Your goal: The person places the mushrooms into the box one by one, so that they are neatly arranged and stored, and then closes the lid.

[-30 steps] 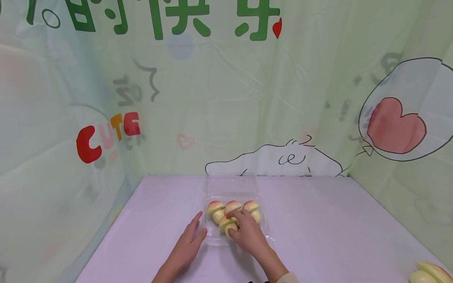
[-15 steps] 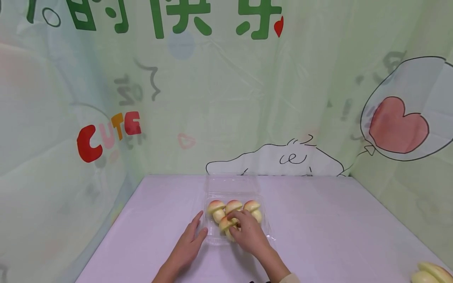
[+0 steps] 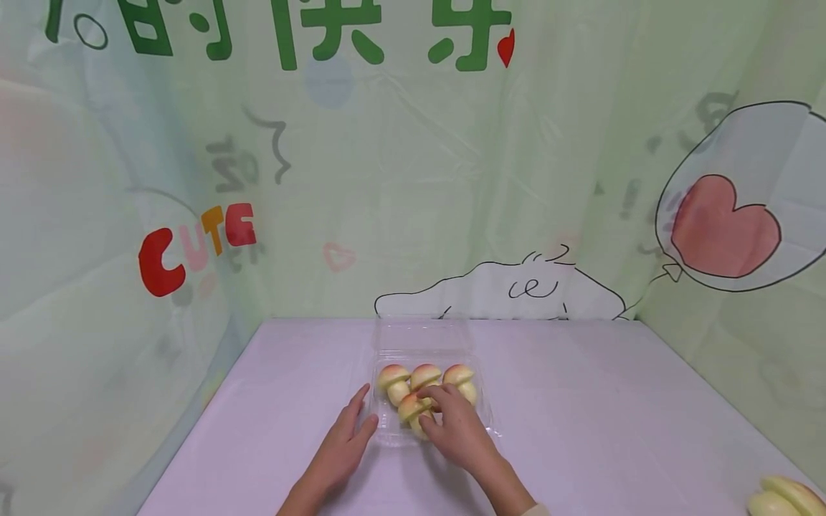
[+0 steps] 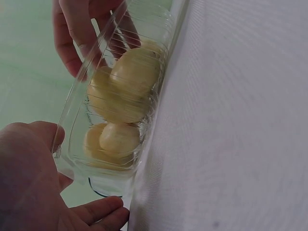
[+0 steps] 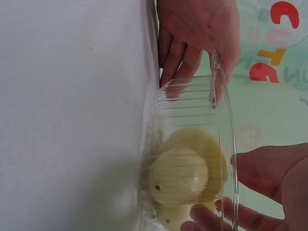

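Two dark stem spots [image 5: 159, 187] show only at right wrist, right fingers [image 5: 248, 216] pinching a mushroom shape [image 3: 409, 408], left fingers [image 3: 356, 407] wide.

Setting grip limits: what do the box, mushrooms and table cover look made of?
Box: likely clear plastic, glossy; transparent with glare streaks.
Mushrooms: perhaps foam or plastic, smooth satin; soft highlights, hardness unclear.
Table cover: probably cloth, matte; faint weave, no shine.

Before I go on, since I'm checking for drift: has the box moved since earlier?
No, neither way: in the head view, the box keeps its place against the table's back edge.
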Demonstrator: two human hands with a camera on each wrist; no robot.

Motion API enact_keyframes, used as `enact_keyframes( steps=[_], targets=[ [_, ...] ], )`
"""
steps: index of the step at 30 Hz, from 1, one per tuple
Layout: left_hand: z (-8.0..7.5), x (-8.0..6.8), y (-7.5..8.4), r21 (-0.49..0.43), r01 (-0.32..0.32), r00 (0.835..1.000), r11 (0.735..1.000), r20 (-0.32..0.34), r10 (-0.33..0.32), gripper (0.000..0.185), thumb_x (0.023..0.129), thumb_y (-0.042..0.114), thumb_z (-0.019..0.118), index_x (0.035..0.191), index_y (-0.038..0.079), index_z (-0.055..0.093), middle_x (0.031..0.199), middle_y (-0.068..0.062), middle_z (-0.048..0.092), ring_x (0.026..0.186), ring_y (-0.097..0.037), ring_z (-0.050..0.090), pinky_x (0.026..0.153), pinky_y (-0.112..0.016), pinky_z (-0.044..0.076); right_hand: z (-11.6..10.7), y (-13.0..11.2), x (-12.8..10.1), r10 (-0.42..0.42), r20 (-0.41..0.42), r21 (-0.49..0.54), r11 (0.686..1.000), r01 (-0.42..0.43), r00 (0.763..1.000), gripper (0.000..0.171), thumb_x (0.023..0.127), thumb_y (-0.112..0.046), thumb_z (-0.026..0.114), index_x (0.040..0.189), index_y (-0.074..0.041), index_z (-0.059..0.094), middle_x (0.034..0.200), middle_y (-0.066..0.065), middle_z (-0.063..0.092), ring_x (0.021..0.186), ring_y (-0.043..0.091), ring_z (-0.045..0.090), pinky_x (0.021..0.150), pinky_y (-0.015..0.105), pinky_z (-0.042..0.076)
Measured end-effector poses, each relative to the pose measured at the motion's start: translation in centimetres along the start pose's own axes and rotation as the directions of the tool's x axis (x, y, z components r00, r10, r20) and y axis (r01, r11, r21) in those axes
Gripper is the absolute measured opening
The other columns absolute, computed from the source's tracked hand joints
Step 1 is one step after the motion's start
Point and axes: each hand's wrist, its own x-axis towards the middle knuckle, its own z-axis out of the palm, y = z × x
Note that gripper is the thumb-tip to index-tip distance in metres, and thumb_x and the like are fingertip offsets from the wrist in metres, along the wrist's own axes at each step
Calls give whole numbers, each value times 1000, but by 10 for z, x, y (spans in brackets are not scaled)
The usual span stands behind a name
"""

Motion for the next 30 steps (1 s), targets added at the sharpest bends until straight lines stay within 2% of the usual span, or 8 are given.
enact_keyframes(
  steps=[11,17,24,30],
  targets=[
    [1,0,0,9,19,1000,1000,8,-19,55,98,41,44,148,24,27,141,-18,40,131,-34,36,104,-56,27,-3,6,-10,-16,-86,-47,999,12,996,34,77,-9,71,110,-13,64,99,1,58,87,13,56,75,34,48],
    [1,0,-1,13,12,1000,1000,1,-12,54,98,39,45,147,23,28,140,-19,41,130,-34,37,103,-57,28,-3,8,-13,-66,-114,-105,993,54,991,34,77,-10,73,110,-16,64,100,-1,57,88,12,56,74,33,49],
    [0,0,0,11,3,1000,1000,1,-3,54,98,39,44,147,23,28,140,-19,41,129,-35,37,103,-57,28,-7,9,-19,-178,-184,-248,960,129,967,40,74,-11,75,112,-16,64,111,2,55,100,21,54,78,40,49],
    [0,0,-1,6,11,1000,1000,0,-11,54,98,39,45,147,24,28,139,-19,42,130,-34,37,103,-56,28,-10,11,-21,-203,-238,-263,955,138,950,43,72,-11,76,112,-17,64,115,11,55,102,31,53,80,46,47]
  ],
)
